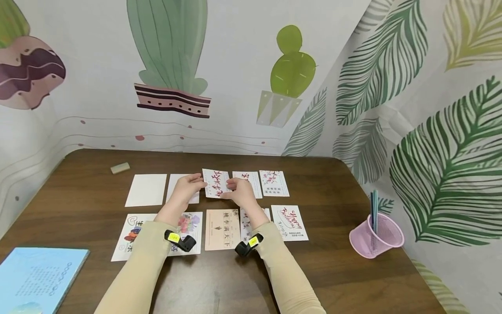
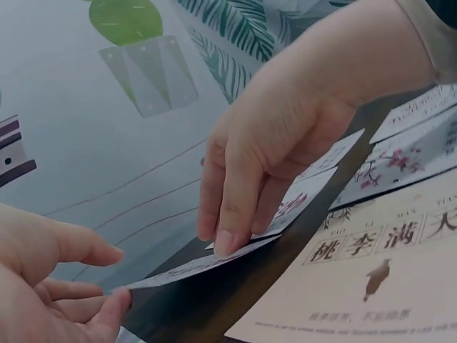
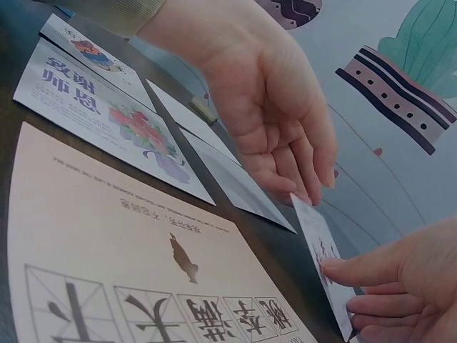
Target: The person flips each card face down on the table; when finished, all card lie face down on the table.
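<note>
Both hands hold a white card with red calligraphy point(image 1: 215, 183), lifted slightly and tilted at the back row. My left hand point(image 1: 185, 188) pinches its left edge with the fingertips. At its right edge, my right hand point(image 1: 240, 192) grips it, thumb on the printed face point(image 3: 314, 243) and fingers behind. Left of it lie two blank white cards point(image 1: 146, 190), one partly behind the left hand. To the right are another red-lettered card point(image 1: 256, 185) and a blossom card point(image 1: 274, 183). A peach card point(image 1: 222, 230) lies in the front row, between the forearms.
The front row also has a flower card point(image 1: 192, 220), a colourful card point(image 1: 127, 237) and a Happy Birthday card point(image 1: 290, 222); forearms cover parts of this row. A pink pen cup point(image 1: 376, 235) stands right, a blue book point(image 1: 39, 279) lies front left, an eraser-like block point(image 1: 120, 168) at the back.
</note>
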Demonstrator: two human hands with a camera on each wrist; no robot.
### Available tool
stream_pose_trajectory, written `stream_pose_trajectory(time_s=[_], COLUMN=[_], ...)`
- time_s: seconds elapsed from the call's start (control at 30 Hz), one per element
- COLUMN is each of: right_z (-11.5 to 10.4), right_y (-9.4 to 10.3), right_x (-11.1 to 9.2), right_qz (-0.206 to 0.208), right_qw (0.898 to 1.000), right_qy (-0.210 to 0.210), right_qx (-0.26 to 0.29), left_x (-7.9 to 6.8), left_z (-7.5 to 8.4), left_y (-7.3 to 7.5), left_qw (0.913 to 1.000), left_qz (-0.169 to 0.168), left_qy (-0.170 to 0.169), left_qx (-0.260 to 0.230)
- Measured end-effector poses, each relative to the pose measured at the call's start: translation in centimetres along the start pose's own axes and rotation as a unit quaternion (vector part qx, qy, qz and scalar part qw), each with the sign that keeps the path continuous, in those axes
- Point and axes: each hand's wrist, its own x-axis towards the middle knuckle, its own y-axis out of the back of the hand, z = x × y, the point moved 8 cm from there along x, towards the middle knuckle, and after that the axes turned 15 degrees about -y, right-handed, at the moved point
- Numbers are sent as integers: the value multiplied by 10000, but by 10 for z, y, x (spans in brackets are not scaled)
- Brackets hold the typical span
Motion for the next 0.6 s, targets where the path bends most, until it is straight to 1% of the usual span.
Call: stream_pose_trajectory(time_s=[0.13,0.33,0.5,0.6], right_z=[-1,-2,-2,-2], right_y=[0,0,-1,-1], right_x=[1,1,0,0], right_qz=[47,122,121,137], right_qw=[10000,9999,9999,9999], right_qy=[14,32,32,27], right_qx=[-28,-55,-87,-75], left_x=[1,2,3,2], left_z=[0,0,-2,-2], left_y=[-5,-11,-14,-16], left_qw=[9998,9993,9986,9982], left_qz=[-104,-368,-435,-514], left_qy=[4,-57,-127,-126], left_qx=[-187,-83,-262,-289])
